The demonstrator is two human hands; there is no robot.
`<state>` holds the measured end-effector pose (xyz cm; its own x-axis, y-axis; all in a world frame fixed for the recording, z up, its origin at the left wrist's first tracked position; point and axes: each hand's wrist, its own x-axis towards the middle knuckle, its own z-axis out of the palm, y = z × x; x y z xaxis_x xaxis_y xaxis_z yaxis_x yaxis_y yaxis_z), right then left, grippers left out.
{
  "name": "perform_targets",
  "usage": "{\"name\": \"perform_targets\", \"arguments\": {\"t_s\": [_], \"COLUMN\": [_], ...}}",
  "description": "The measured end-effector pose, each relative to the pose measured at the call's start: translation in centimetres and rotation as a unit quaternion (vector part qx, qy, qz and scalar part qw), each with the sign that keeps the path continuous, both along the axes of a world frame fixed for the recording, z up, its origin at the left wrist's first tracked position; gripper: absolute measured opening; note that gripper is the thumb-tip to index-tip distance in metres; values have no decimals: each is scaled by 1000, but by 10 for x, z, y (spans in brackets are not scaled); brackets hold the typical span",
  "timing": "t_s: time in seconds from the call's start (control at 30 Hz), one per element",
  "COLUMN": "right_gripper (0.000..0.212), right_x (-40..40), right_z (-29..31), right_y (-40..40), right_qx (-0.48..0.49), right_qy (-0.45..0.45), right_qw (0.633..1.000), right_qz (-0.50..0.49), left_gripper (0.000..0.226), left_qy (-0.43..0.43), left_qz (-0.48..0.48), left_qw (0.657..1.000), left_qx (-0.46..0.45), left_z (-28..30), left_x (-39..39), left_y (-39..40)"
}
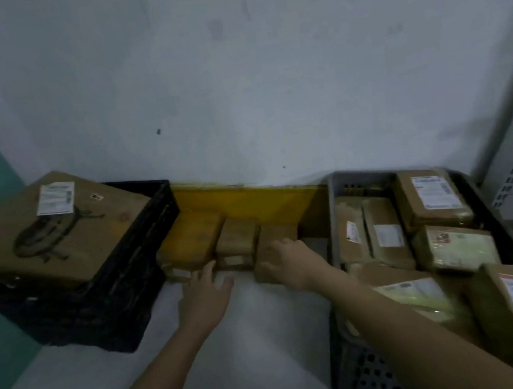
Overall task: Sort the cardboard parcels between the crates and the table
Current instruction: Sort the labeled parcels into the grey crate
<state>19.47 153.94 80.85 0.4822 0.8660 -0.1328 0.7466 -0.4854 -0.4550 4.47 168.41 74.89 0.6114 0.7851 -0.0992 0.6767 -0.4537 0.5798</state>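
On the pale worktop (255, 345), three small cardboard parcels sit in a row against a yellow board (249, 200) at the wall. The right hand (287, 261) lies on the rightmost parcel (275, 235), fingers (278, 244) curled over its top. The left hand (204, 288) hovers open just before the middle parcel (237, 237). A black crate (101, 286) on the left carries a large box (53, 233); a grey crate (341, 187) on the right is full of labelled parcels.

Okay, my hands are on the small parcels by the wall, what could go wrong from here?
1. The right hand rests on only the end brown cardboard parcel; pulling it may drag its neighbours in the row askew.
2. The large brown cardboard box sits tilted across the black plastic crate and might slide if bumped.
3. Your right forearm crosses the crowded grey crate and may knock a parcel.
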Motion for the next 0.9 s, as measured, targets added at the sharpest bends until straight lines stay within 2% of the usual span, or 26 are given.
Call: {"name": "perform_targets", "arguments": {"t_s": [0.13,0.37,0.5,0.7,0.8,0.9], "right_gripper": [41,56,46,60,57,54], "right_x": [-6,-5,0,9,4,4], "right_z": [-23,-71,-99,-133,-151,-165], "right_y": [66,157,183,212,216,217], "right_qx": [0,-65,-88,-113,-103,-91], "right_qy": [21,52,75,82,87,99], "right_qw": [998,986,981,974,973,969], "right_qz": [-56,-143,-158,-181,-188,-207], "left_gripper": [67,97,101,107,113,120], "left_qy": [3,116,116,130,151,200], "left_qz": [-21,-33,-36,-57,-77,-96], "left_qw": [1000,993,993,989,985,972], "left_qx": [1,8,7,31,27,74], "left_z": [-14,-34,-51,-83,-98,-109], "left_x": [-7,14,35,75,89,96], "left_y": [67,175,217,249,254,260]}}
